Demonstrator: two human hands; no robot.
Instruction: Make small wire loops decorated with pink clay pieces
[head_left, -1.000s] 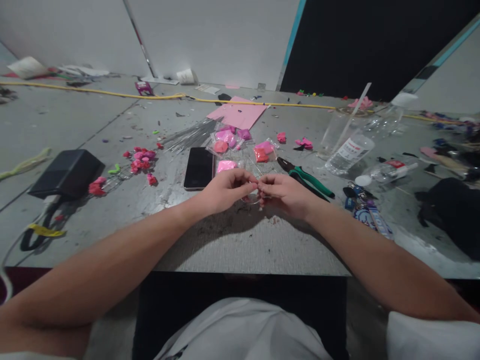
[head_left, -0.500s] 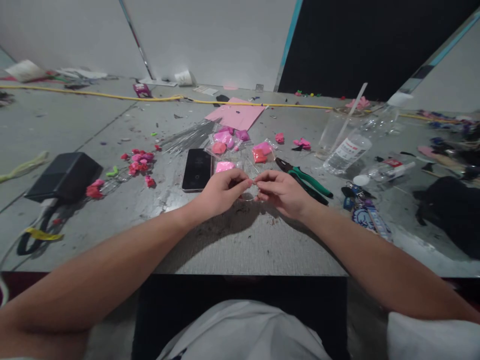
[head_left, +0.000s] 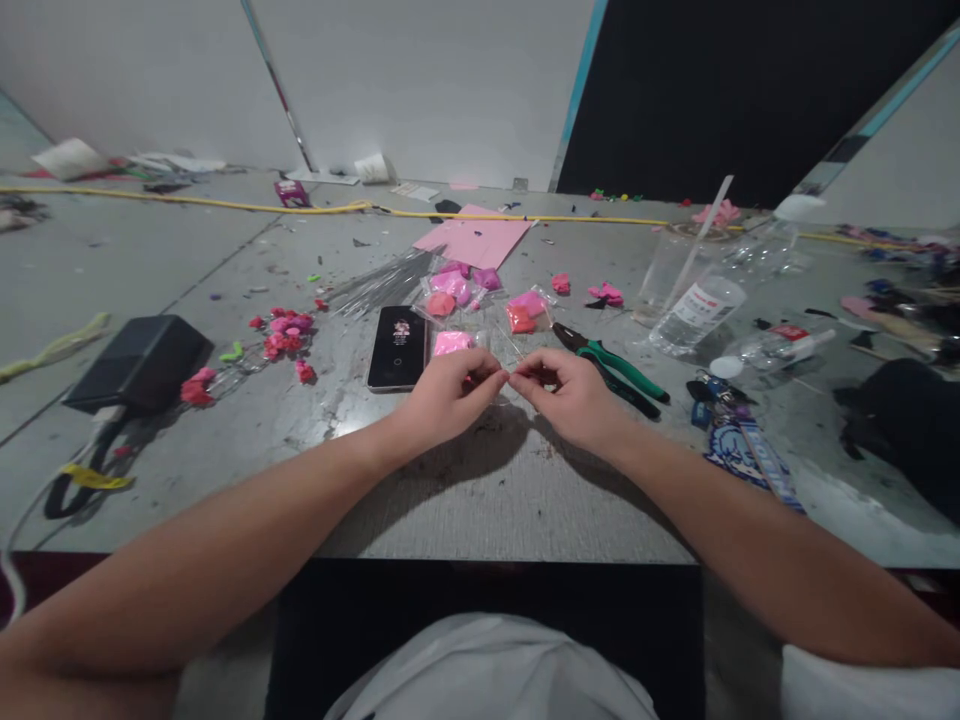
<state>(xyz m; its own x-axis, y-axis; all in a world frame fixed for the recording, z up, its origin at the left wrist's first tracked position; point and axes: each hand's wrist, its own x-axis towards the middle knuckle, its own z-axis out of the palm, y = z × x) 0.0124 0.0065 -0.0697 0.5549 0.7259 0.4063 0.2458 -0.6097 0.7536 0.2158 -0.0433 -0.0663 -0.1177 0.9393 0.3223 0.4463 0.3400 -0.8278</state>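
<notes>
My left hand (head_left: 459,392) and my right hand (head_left: 564,392) meet above the table, thumbs and fingertips pinched together. A thin wire (head_left: 514,347) shows just above the fingertips; the part between them is mostly hidden. Right beside my right hand lie green-handled pliers (head_left: 615,368). Close to my left hand are a phone (head_left: 397,350) with a lit screen and a small bag of pink clay (head_left: 453,342). Beyond the hands sit a bag of red and pink clay (head_left: 526,310) and further bagged clay (head_left: 450,285).
A bundle of straight wires (head_left: 386,283) lies near a pink sheet (head_left: 480,235). Red and pink clay flowers (head_left: 285,335) and a black power adapter (head_left: 139,362) are leftward. At right stand a cup with a straw (head_left: 667,265) and a bottle (head_left: 697,305); a keychain (head_left: 739,440) lies nearer.
The small wire loop seen below my fingertips no longer shows. My fingertips have drawn closer together, and the phone screen has lit up. The whole view has shifted slightly.
</notes>
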